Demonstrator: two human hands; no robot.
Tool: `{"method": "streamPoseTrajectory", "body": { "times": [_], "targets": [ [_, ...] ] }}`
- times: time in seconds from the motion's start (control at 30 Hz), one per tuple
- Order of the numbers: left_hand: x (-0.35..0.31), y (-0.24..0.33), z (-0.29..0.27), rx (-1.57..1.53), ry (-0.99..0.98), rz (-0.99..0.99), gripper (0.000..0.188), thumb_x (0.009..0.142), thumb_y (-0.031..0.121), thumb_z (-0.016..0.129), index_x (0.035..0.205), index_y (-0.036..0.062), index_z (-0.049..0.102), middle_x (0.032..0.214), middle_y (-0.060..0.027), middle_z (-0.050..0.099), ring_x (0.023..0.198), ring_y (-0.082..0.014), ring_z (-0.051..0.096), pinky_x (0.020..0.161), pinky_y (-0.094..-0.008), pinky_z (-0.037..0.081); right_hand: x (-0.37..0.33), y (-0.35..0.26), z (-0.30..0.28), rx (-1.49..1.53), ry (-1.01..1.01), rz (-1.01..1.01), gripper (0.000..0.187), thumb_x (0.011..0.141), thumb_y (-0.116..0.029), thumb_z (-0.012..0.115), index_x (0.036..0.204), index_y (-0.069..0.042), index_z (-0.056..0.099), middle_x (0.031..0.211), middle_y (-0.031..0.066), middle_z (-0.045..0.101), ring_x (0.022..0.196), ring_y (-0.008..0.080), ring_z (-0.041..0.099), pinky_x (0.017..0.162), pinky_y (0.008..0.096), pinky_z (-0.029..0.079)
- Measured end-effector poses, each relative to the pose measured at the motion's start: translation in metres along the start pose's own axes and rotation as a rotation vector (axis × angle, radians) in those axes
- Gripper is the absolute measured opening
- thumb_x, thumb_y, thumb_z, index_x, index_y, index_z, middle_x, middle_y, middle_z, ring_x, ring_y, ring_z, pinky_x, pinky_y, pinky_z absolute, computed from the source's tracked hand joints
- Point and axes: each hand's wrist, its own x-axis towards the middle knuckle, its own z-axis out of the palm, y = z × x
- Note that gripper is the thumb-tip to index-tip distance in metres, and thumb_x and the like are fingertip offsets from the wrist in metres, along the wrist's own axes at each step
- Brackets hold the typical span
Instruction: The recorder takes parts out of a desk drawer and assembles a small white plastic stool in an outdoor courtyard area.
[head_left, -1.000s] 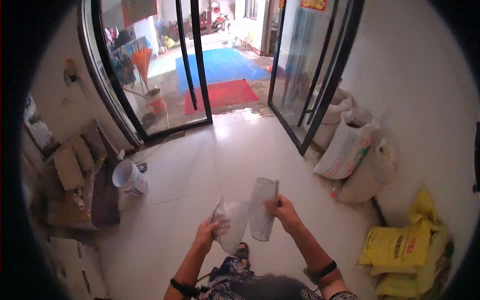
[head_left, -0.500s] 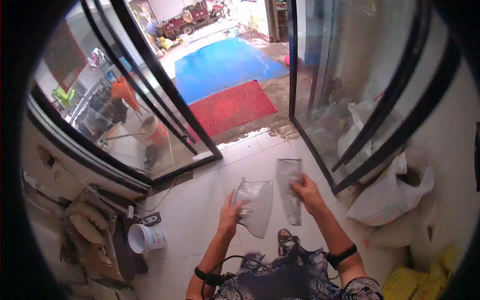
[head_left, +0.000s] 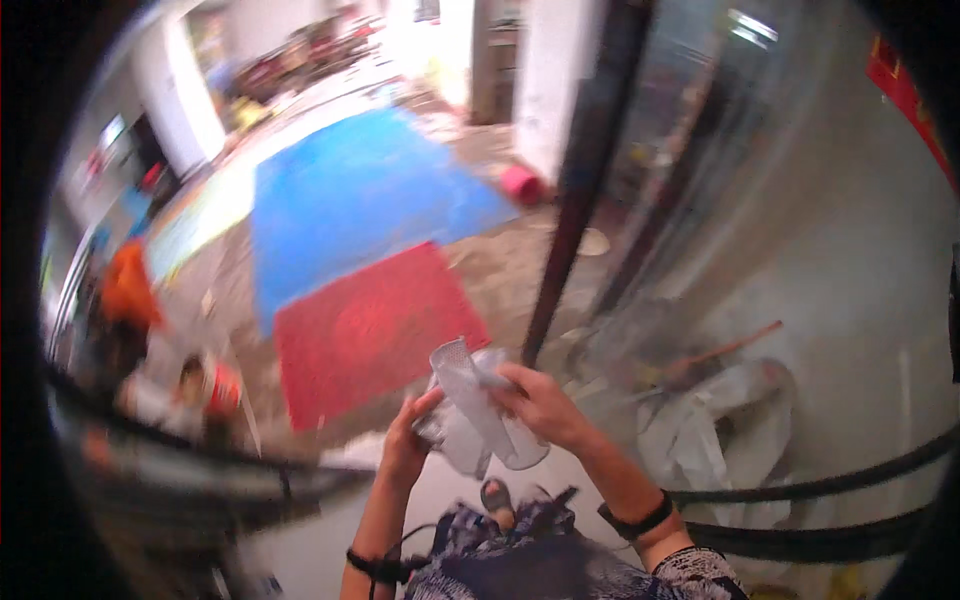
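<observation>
Two translucent grey pieces of textured, bubble-wrap-like sheet overlap in front of my body. The narrower sheet (head_left: 470, 395) lies across the top, and the wider sheet (head_left: 463, 445) sits behind and below it. My left hand (head_left: 405, 440) grips the left edge of the wider sheet, its fingers partly hidden. My right hand (head_left: 540, 402) is closed on the narrower one near its upper right side. Motion smears the pieces, so exactly how they overlap is unclear.
Ahead in the doorway lie a red mat (head_left: 380, 335) and a larger blue mat (head_left: 360, 190). A dark door frame (head_left: 580, 180) stands at the right. Beyond glass sits a white sack (head_left: 690, 440). A pink-red bucket (head_left: 522, 185) is farther off; a red-white bucket (head_left: 222, 385) is left.
I have moved forward to the doorway, and the view has turned. My hands, which held the two sheets apart, have come together so the pieces overlap.
</observation>
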Motion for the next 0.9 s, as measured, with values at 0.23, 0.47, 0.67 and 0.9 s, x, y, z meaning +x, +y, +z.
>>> {"method": "streamPoseTrajectory", "body": {
  "times": [0.23, 0.47, 0.67, 0.9],
  "targets": [
    [0.236, 0.103, -0.007, 0.691, -0.148, 0.019, 0.042, 0.089, 0.026, 0.052, 0.117, -0.0041, 0.058, 0.109, -0.0075, 0.060, 0.099, -0.0166, 0.055, 0.086, -0.0263, 0.041, 0.091, 0.005, -0.168, -0.041, 0.560, -0.116, 0.021, 0.092, -0.018, 0.055, 0.105, -0.002, 0.060, 0.085, 0.0036, 0.061, 0.079, 0.0091, 0.054, 0.073, 0.0255, 0.044],
    [0.400, 0.115, -0.047, 0.676, -0.461, -0.163, 0.039, 0.089, 0.022, 0.053, 0.116, -0.0051, 0.058, 0.105, -0.0106, 0.060, 0.094, -0.0174, 0.058, 0.081, -0.0292, 0.045, 0.112, -0.021, -0.177, -0.281, 0.641, -0.100, 0.023, 0.092, -0.023, 0.056, 0.104, -0.004, 0.060, 0.086, 0.0054, 0.063, 0.079, 0.0119, 0.056, 0.073, 0.0293, 0.046],
    [0.444, 0.073, 0.043, 0.662, -0.531, -0.396, 0.043, 0.088, 0.031, 0.055, 0.125, 0.0085, 0.056, 0.085, 0.0041, 0.059, 0.060, -0.0087, 0.049, 0.046, -0.0210, 0.038, -0.112, -0.008, -0.154, -0.044, 2.132, 0.045, 0.025, 0.090, -0.030, 0.057, 0.096, -0.007, 0.061, 0.086, 0.0013, 0.062, 0.077, 0.0103, 0.057, 0.068, 0.0285, 0.047],
    [0.497, 0.022, -0.009, 0.775, -0.757, -0.447, 0.040, 0.088, 0.030, 0.055, 0.123, 0.0108, 0.058, 0.088, 0.0027, 0.061, 0.059, -0.0097, 0.049, 0.046, -0.0215, 0.038, -0.362, 0.044, -0.075, 0.084, 2.773, -0.692, 0.042, 0.090, -0.042, 0.053, 0.107, -0.003, 0.057, 0.094, 0.0063, 0.060, 0.082, 0.0174, 0.056, 0.076, 0.0343, 0.046]
  ]
}}
